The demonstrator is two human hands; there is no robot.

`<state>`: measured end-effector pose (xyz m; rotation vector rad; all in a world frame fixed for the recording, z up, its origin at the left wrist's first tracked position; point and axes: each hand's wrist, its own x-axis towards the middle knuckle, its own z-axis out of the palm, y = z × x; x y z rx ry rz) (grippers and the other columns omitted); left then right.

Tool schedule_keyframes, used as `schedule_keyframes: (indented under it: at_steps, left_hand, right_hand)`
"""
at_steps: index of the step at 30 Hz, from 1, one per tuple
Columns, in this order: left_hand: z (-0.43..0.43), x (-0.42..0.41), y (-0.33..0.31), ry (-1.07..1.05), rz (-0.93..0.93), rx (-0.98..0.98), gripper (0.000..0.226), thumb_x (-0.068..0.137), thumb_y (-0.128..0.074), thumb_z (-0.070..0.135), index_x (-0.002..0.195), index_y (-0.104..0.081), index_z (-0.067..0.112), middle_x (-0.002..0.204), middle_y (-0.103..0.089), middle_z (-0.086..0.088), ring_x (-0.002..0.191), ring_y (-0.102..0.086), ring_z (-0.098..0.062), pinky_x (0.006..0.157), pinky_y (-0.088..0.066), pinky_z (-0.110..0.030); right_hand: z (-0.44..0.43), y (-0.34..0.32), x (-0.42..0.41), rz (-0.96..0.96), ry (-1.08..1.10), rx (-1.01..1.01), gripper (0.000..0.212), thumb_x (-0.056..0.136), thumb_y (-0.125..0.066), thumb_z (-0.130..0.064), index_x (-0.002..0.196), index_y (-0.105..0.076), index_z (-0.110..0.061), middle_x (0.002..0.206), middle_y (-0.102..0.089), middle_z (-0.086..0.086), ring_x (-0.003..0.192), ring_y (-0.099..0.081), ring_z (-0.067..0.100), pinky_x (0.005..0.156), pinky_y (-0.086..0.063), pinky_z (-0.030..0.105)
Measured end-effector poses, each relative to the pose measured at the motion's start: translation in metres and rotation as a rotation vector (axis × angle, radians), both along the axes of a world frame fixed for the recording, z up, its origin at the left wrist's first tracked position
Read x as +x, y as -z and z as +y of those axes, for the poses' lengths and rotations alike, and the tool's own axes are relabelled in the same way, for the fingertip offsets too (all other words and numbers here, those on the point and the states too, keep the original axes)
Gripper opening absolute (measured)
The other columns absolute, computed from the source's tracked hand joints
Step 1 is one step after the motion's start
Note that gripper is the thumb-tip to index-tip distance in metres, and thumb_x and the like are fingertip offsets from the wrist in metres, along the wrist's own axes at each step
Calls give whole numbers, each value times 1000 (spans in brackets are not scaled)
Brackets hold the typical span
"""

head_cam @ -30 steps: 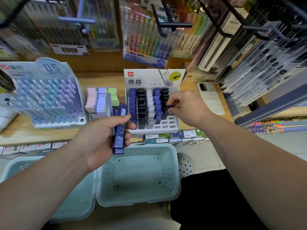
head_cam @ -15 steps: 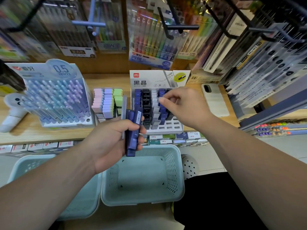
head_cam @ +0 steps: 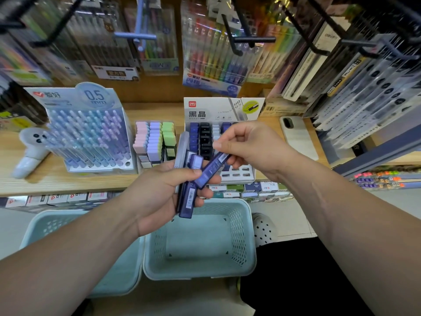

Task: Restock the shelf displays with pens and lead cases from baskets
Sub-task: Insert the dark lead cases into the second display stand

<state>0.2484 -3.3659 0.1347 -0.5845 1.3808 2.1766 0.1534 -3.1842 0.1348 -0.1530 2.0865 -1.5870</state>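
Note:
My left hand grips a small bundle of lead cases, dark blue ones and a pale clear one, upright above the right basket. My right hand pinches the top end of one dark blue lead case, which slants down to the bundle and touches it. Behind both hands the white lead-case display stands on the wooden shelf, with blue, black and white cases in its slots. Its lower rows show bare slots; much of it is hidden by my right hand.
Two pale teal baskets stand on the floor below: the right basket and the left basket. On the shelf stand a 0.5 mm pen display, pastel erasers, a white phone and a small white fan. Packs hang on hooks above.
My right hand left the display slots and came down to my left hand, where it now pinches one blue case from the bundle. The left hand rose slightly toward it.

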Motion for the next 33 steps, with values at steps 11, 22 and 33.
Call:
schedule_keyframes:
  at_steps: [11, 22, 33]
  left_hand:
    - [0, -5, 5, 4, 67, -59, 35, 76, -71, 15, 110, -67, 8, 96, -75, -15, 57, -54, -17, 48, -42, -21]
    - [5, -8, 16, -48, 28, -190, 33, 74, -80, -1, 98, -63, 12, 73, -62, -6, 53, -49, -16, 46, -39, -23]
    - [-1, -11, 23, -95, 40, -219, 26, 80, -77, 0, 97, -60, 8, 67, -57, -4, 51, -47, -15, 44, -38, -23]
  right_hand:
    - [-3, -5, 2, -156, 27, -44, 24, 88, -75, -30, 88, -71, -6, 63, -64, 7, 51, -59, 16, 48, -52, 24]
    - [8, -5, -3, -269, -21, -3, 13, 93, -64, 0, 102, -70, -7, 74, -72, 17, 59, -69, 18, 54, -57, 24]
    - [3, -9, 22, -91, -586, 211, 100, 77, -80, 8, 152, -32, -37, 90, -68, 5, 66, -71, 21, 60, -55, 30]
